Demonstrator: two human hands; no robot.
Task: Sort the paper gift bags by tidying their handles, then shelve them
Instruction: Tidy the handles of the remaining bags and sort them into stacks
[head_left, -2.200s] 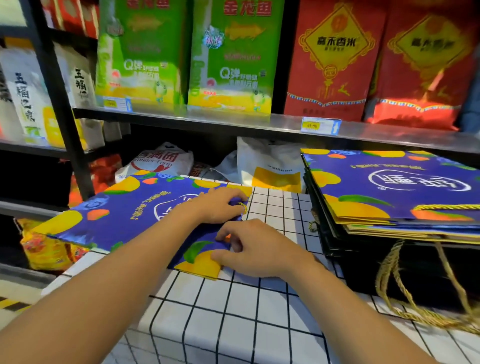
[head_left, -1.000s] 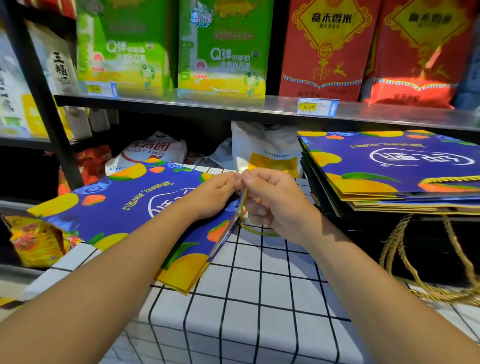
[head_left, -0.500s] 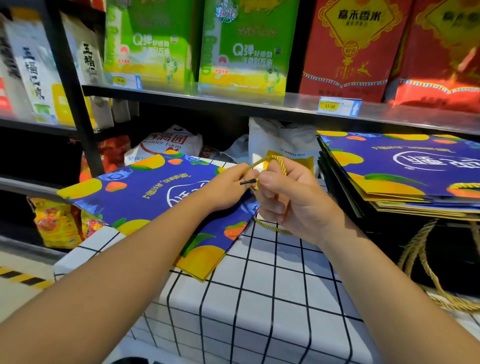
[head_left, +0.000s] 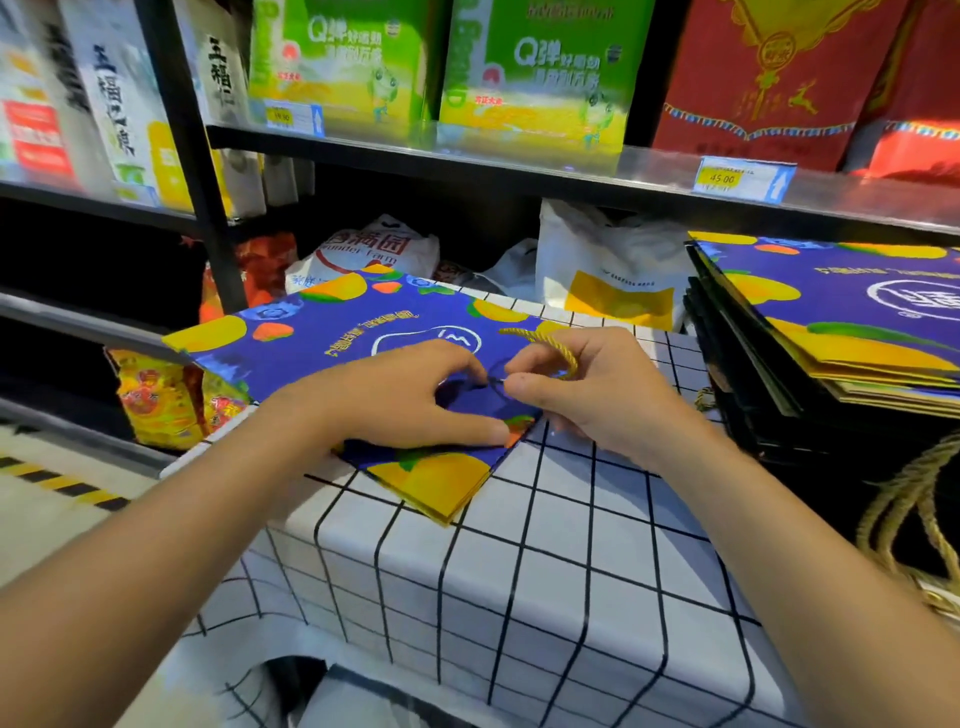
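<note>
A flat blue paper gift bag (head_left: 332, 332) printed with yellow fruit lies on the white grid-patterned table (head_left: 545, 561), one corner past the front edge. My left hand (head_left: 405, 400) rests on the bag near its top edge, thumb along that edge, fingertips pinching at the handle's dark end. My right hand (head_left: 587, 395) pinches the gold rope handle (head_left: 545, 343), whose loop arcs over my fingers. A stack of the same bags (head_left: 841, 322) lies at the right.
A metal shelf (head_left: 519, 161) above holds green and red rice bags with price tags. White sacks (head_left: 608, 270) sit behind the table. Gold rope handles (head_left: 904, 514) hang from the stack at the right. The floor with yellow-black tape lies at the left.
The bag's raised edge has come down flat on the table. Both hands dropped with it, and the gold handle loop now lies lower, over my right fingers.
</note>
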